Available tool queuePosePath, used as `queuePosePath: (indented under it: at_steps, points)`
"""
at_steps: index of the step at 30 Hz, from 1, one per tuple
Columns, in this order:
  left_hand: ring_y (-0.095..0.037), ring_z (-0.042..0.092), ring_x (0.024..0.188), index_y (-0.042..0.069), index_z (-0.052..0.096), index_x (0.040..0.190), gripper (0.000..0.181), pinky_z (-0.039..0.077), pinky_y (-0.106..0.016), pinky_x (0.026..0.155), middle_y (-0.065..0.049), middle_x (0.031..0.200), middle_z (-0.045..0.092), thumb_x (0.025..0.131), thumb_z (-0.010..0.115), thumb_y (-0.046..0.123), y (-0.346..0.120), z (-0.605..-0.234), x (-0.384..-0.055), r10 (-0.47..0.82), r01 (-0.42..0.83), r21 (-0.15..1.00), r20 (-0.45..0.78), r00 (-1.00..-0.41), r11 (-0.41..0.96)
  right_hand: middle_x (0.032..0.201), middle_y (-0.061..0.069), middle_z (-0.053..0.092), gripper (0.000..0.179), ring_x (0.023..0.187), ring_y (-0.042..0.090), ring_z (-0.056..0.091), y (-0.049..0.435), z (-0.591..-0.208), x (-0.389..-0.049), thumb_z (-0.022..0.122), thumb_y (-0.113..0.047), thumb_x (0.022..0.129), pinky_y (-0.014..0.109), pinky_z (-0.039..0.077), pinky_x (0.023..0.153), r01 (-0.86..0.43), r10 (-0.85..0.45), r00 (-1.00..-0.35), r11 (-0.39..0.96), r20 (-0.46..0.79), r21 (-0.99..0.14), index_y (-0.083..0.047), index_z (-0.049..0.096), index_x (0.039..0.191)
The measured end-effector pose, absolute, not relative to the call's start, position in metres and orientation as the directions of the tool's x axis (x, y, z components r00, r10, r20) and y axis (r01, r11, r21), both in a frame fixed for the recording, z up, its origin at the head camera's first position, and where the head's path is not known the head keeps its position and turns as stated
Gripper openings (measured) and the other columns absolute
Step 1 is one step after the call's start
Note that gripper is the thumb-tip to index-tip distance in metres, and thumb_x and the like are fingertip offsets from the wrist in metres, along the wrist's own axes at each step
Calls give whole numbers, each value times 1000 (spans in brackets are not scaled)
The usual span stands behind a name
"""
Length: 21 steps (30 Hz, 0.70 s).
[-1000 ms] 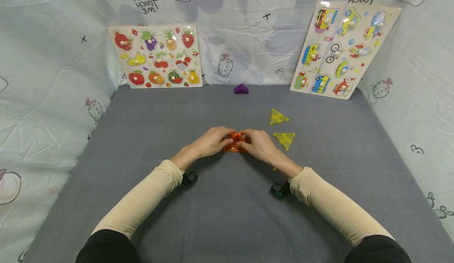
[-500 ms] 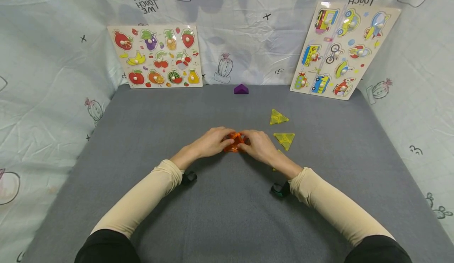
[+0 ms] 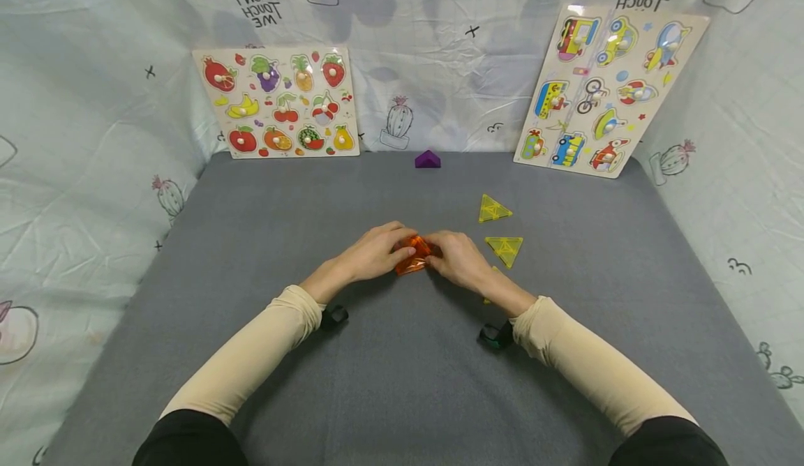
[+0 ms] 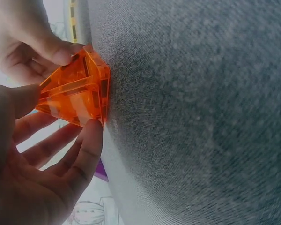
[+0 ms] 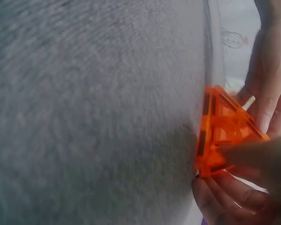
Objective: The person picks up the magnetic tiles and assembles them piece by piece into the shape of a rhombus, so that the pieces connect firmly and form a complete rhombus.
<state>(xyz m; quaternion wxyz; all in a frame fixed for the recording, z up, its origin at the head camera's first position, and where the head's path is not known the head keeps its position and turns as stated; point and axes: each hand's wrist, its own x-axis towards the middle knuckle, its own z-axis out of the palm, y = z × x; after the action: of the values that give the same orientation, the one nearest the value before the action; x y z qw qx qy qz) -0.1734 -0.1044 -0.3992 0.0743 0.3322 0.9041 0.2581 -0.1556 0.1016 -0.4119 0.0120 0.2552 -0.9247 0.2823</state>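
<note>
A see-through orange pyramid of triangular magnetic tiles (image 3: 412, 259) stands on the grey table between both hands. My left hand (image 3: 377, 251) pinches it from the left, thumb on a face toward me and fingers behind. From the other side my right hand (image 3: 461, 260) grips it with thumb and fingertips. In the left wrist view the pyramid (image 4: 75, 93) shows its sloping faces, base edge close to the cloth. Dark magnet strips show along the pyramid's edges (image 5: 225, 131) in the right wrist view. The fingers cover parts of its sides.
Right of the hands lie yellow triangular tiles, one farther back (image 3: 493, 209), one nearer (image 3: 505, 250), and one partly under the right wrist. A purple triangular block (image 3: 428, 160) sits at the back edge. A fruit puzzle board (image 3: 276, 103) and a vehicle puzzle board (image 3: 606, 93) lean on the backdrop.
The orange pyramid has turned between the hands, its near base edge now slanting. The right thumb has shifted slightly; arms, yellow tiles and boards stay in place.
</note>
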Motion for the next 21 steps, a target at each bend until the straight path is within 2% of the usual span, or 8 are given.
queuePosePath:
  at_steps: [4, 7, 13, 21]
  points:
    - [-22, 62, 108, 8, 57, 136, 39, 51, -41, 94, -9, 125, 62, 103, 50, 26, -104, -399, -174, 647, 572, 509, 39, -762, 643, 104, 14, 71, 34, 87, 23, 67, 116, -406, -157, 60, -7, 87, 39, 55, 74, -426, -420, -896, 724, 143, -542, -2, 69, 119]
    - [-21, 62, 109, 8, 58, 136, 38, 50, -41, 96, -8, 125, 63, 104, 49, 25, -103, -400, -175, 648, 576, 510, 46, -760, 639, 106, 15, 72, 34, 90, 26, 68, 134, -402, -164, 55, -9, 88, 43, 55, 76, -350, -331, -933, 759, 137, -549, -2, 69, 119]
    - [-21, 62, 109, 8, 63, 129, 33, 50, -40, 96, -7, 122, 65, 103, 50, 24, -103, -401, -176, 640, 568, 517, 51, -767, 640, 116, 19, 68, 37, 102, 34, 66, 173, -401, -183, 53, -16, 92, 50, 53, 80, -171, -160, -985, 857, 64, -486, -3, 66, 124]
    - [-21, 62, 105, 9, 65, 124, 31, 51, -40, 92, -7, 119, 65, 102, 53, 27, -109, -399, -174, 577, 507, 526, 38, -816, 682, 117, 25, 62, 38, 105, 42, 59, 202, -411, -191, 53, -16, 92, 55, 47, 86, -119, -99, -993, 895, 68, -430, 1, 64, 124]
